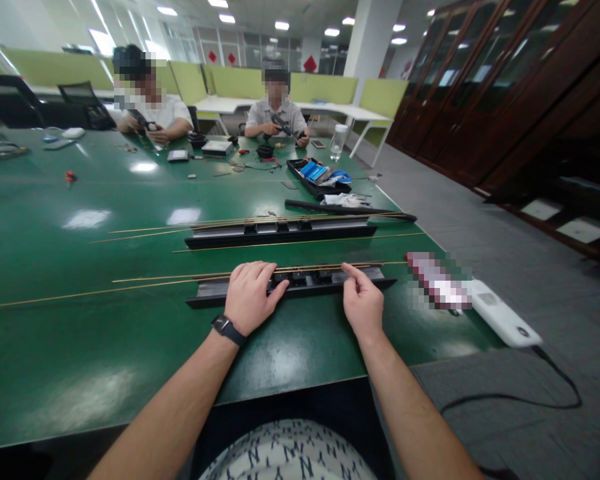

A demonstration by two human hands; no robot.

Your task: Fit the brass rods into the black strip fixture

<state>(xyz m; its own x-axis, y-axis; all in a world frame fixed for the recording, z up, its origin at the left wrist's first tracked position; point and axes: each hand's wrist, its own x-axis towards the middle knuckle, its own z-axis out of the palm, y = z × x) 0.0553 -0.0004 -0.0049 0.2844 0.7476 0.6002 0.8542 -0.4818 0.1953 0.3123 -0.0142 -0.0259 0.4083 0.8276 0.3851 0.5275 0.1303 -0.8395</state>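
My left hand [251,293] lies across a black channel-shaped rail [307,288], fingers stretched over its far side and thumb apart over the inside. Thin brass-coloured rods [155,279] run lengthwise along this rail and stick out past its left end. Some pass beneath my left fingers. Near the rail's right part, my right hand [364,303] has its index finger stretched out, the tip touching the rods, while its other fingers are curled. No object shows in its palm. Small black blocks [297,277] sit inside the rail between my hands.
Beyond lies a second black rail [280,233] with rods on top. To the right are a red-edged phone-like object [437,280] and a white power bank [503,313] with a cable. A black tray [320,180] stands farther back. Two people sit across the green table [105,347].
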